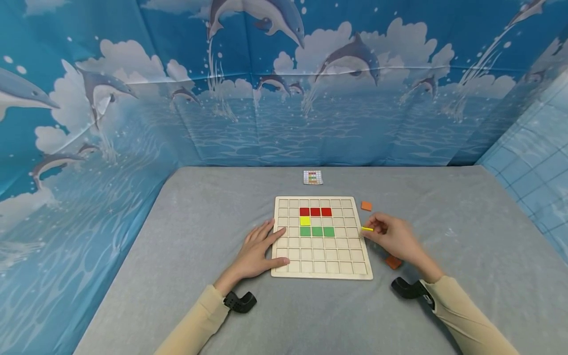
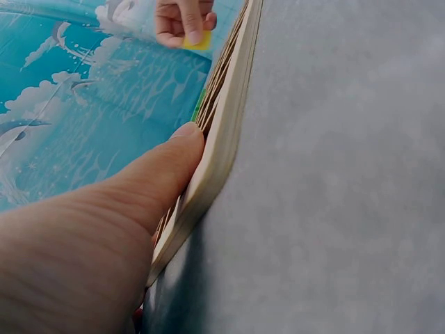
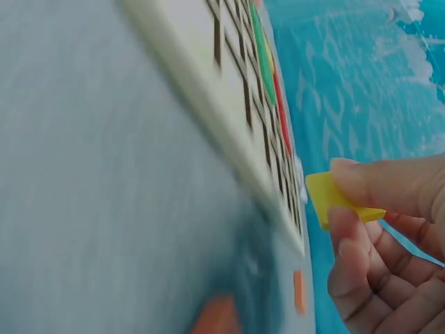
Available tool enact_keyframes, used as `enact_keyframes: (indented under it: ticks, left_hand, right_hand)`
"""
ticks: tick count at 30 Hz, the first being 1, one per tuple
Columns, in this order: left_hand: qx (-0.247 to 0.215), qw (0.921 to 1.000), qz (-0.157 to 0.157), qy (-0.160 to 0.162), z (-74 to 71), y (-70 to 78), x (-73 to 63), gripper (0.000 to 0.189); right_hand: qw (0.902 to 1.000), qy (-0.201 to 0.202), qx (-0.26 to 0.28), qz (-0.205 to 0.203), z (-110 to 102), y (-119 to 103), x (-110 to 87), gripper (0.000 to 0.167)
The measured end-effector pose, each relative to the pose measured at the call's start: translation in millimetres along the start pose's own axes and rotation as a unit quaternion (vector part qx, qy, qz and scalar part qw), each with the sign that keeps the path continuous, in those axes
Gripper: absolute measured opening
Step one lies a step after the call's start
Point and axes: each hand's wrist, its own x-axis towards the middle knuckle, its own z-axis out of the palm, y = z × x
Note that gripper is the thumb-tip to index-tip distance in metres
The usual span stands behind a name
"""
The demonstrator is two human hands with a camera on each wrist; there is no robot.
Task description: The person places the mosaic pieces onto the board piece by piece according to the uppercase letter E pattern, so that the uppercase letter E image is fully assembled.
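A wooden grid board [image 1: 319, 255] lies on the grey cloth. Within its upper half sit a row of three red tiles [image 1: 315, 212], one yellow tile [image 1: 304, 221] below the leftmost red, and a row of three green tiles [image 1: 317, 231]. My left hand [image 1: 253, 255] rests at the board's left edge, fingers spread, thumb across the lower left squares. Close to the right edge, my right hand [image 1: 391, 237] pinches a second yellow tile [image 3: 324, 199] between thumb and fingers. In the head view that tile shows almost edge-on.
Behind the board lies a small card [image 1: 312, 177] printed with a coloured grid pattern. One orange tile [image 1: 366, 205] is off the board's upper right corner; more orange [image 1: 393, 262] lies beneath the right wrist. A dolphin-print curtain [image 1: 284, 123] hangs along the table's far edge.
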Motion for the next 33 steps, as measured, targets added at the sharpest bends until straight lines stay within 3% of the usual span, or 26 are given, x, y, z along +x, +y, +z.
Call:
enact_keyframes:
  ticks: [9, 23, 33]
  left_hand:
    - [-0.006, 0.9998, 0.013, 0.012, 0.0, 1.2, 0.4, 0.077]
    - [0.002, 1.0, 0.002, 0.006, 0.4, 0.1, 1.1, 0.078]
    - [0.003, 1.0, -0.006, 0.002, 1.5, 0.2, 0.4, 0.077]
  right_hand:
    - [0.9949, -0.037, 0.093, -0.014, 24.3, -27.7, 12.2, 0.011]
    - [0.9828, -0.094, 0.147, -0.061, 56.9, -63.8, 27.7, 0.012]
    - [0.973, -0.135, 0.168, -0.084, 72.6, -65.8, 37.0, 0.01]
